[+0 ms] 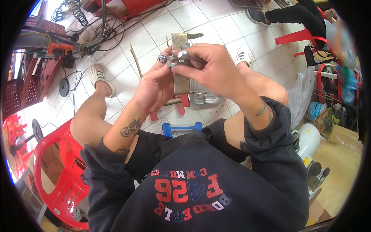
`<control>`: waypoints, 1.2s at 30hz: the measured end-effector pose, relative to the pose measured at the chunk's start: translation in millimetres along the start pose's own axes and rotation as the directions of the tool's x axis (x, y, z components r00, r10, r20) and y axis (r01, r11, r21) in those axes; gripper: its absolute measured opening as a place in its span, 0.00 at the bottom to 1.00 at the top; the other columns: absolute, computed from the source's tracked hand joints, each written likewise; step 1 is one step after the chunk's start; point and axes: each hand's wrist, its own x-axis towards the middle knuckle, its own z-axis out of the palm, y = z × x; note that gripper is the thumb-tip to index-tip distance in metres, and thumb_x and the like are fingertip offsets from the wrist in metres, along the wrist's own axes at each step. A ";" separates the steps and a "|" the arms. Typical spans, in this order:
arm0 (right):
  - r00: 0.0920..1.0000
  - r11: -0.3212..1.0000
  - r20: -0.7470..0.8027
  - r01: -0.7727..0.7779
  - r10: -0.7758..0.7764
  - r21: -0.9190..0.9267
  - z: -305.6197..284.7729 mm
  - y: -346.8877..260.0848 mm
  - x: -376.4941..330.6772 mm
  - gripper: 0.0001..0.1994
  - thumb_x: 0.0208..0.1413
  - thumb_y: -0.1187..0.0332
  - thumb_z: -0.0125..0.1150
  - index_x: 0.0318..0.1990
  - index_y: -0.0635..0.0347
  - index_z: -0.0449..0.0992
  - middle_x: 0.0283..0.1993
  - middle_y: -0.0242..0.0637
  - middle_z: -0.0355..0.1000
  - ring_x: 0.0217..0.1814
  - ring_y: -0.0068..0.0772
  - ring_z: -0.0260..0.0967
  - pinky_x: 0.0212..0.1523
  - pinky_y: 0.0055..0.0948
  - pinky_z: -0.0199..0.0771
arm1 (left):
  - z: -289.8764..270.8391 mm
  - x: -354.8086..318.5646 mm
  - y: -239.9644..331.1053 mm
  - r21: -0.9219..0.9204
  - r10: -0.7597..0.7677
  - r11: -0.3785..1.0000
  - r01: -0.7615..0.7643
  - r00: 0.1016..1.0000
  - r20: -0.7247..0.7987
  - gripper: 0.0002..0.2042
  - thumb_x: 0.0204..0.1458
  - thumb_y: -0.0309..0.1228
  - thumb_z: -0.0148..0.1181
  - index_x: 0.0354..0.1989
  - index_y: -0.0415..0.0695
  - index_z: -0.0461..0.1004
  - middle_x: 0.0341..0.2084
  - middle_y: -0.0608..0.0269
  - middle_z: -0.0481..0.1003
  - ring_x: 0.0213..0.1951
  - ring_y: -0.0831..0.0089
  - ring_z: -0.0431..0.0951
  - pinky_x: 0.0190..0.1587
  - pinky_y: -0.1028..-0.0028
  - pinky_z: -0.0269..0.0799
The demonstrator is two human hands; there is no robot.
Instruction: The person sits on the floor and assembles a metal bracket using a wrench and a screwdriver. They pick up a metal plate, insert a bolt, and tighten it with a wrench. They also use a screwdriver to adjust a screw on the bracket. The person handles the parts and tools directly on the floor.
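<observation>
Both hands grip one flat brass-coloured metal plate [180, 73]. Left hand [154, 87] closed on its left edge, right hand [210, 69] pinching a small silver metal fitting [177, 58] at its top. Steel tray [205, 96] lies under the right hand.

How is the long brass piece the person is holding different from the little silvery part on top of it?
The brass plate is long, flat and dull yellow; the silvery fitting is short, chunky and shiny grey. The plate stands upright, gripped by the left hand; the fitting lies across it, pinched by the right hand. The plate reaches well beyond both hands; the fitting is mostly covered by fingers. Both look metal and are held above the tiled floor.
</observation>
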 end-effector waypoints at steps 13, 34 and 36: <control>0.999 0.999 -0.050 0.009 -0.012 -0.040 21.0 6.3 -1.7 0.14 0.49 0.69 0.69 0.42 0.64 0.79 0.20 0.34 0.69 0.21 0.25 0.65 0.26 0.27 0.66 | 0.4 7.1 -11.7 0.095 -0.026 0.995 0.037 0.993 -0.113 0.33 0.67 0.61 0.23 0.64 0.47 0.59 0.56 0.58 0.67 0.61 0.64 0.67 0.64 0.55 0.63; 0.996 0.993 0.048 0.082 -0.078 -0.088 -1.9 13.6 3.0 0.11 0.54 0.71 0.64 0.42 0.69 0.78 0.32 0.49 0.74 0.27 0.44 0.75 0.30 0.35 0.74 | -1.4 9.6 -2.7 0.110 0.183 0.978 -0.179 0.983 -0.022 0.22 0.71 0.41 0.34 0.68 0.44 0.55 0.53 0.52 0.72 0.51 0.64 0.78 0.50 0.64 0.80; 0.994 0.987 0.075 0.087 -0.077 -0.136 -4.4 14.0 3.7 0.13 0.52 0.72 0.67 0.43 0.68 0.78 0.32 0.45 0.74 0.30 0.37 0.75 0.33 0.31 0.74 | -3.1 10.4 -4.7 0.120 0.195 0.974 -0.191 0.980 -0.024 0.22 0.71 0.41 0.35 0.67 0.43 0.55 0.53 0.52 0.72 0.50 0.64 0.79 0.51 0.64 0.80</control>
